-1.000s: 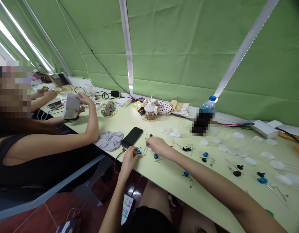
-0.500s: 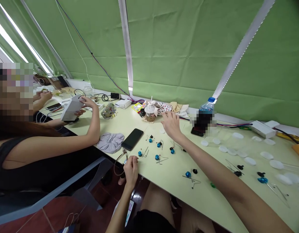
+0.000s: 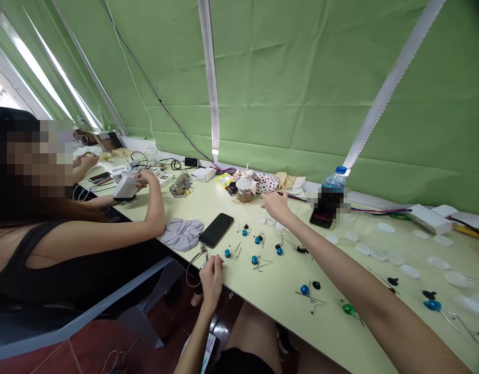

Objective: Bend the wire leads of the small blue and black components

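My left hand (image 3: 211,278) is closed at the table's front edge, beside a ring-shaped strap (image 3: 193,270) fixed to a black phone (image 3: 217,230). Whatever its curled fingers hold, if anything, is hidden. My right hand (image 3: 277,206) reaches across the table with fingers apart and nothing seen in them. Just below it lie small white discs (image 3: 270,221). Between my hands are several sets of parts: blue bell-like domes (image 3: 255,259), black round pieces (image 3: 316,285) and thin bent metal rods (image 3: 264,266). A green dome (image 3: 349,309) lies under my right forearm.
More white discs (image 3: 409,271) spread over the right side. A drink cup (image 3: 245,189), a water bottle (image 3: 334,179) and a dark phone (image 3: 320,215) stand or lie near the back. A grey scrunchie (image 3: 182,234) is at left, near a co-worker's arm (image 3: 118,236) and white box (image 3: 126,186).
My right hand has drawn its fingers in slightly, and more white discs show beneath it. My left hand stays closed in place. The view has shifted a little, and the co-worker's box is lower.
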The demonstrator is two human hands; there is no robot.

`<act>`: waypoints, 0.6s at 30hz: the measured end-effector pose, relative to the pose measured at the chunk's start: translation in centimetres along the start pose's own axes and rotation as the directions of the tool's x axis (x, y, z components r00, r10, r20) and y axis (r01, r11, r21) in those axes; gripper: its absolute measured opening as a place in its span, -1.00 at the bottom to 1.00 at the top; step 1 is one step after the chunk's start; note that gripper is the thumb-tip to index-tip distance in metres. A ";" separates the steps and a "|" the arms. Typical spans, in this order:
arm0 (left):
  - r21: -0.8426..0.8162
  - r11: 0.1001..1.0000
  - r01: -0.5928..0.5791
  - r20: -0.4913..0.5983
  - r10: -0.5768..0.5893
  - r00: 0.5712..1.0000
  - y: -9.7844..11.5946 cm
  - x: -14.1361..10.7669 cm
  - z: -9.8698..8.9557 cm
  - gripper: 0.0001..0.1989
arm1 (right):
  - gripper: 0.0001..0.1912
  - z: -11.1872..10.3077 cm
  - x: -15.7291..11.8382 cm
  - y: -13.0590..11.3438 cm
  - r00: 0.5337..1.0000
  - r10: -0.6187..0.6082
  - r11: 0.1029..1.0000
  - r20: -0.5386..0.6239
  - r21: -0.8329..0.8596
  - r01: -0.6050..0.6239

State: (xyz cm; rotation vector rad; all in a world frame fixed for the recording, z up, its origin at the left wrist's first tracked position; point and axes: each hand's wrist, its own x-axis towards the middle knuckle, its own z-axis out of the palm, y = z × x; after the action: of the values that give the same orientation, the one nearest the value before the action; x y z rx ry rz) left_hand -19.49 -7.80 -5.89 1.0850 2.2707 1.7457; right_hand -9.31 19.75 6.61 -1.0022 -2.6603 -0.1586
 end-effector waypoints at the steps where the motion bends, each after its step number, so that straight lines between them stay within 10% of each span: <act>1: 0.014 1.000 -0.007 -0.005 0.007 1.000 0.0 0.0 0.0 -0.64 | -0.81 -0.1 -0.1 -0.1 1.000 -0.005 1.000 0.001 0.005 0.005; 13: 0.098 0.994 -0.056 -0.032 0.059 0.998 -0.2 -0.4 0.3 -0.66 | -0.70 -6.6 -4.4 -0.6 0.940 0.033 0.991 -0.340 0.136 0.014; 18: 0.124 0.990 -0.060 -0.023 0.063 0.998 0.0 -0.4 0.3 -0.65 | -0.60 -10.2 -6.2 2.8 0.765 0.140 0.973 -0.629 0.229 0.010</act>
State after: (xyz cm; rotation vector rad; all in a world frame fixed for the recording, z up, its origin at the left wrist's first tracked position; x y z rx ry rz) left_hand -19.10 -7.79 -6.14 1.1723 2.4152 1.6703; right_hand -0.63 15.90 14.41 -0.7822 -1.9561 -0.1538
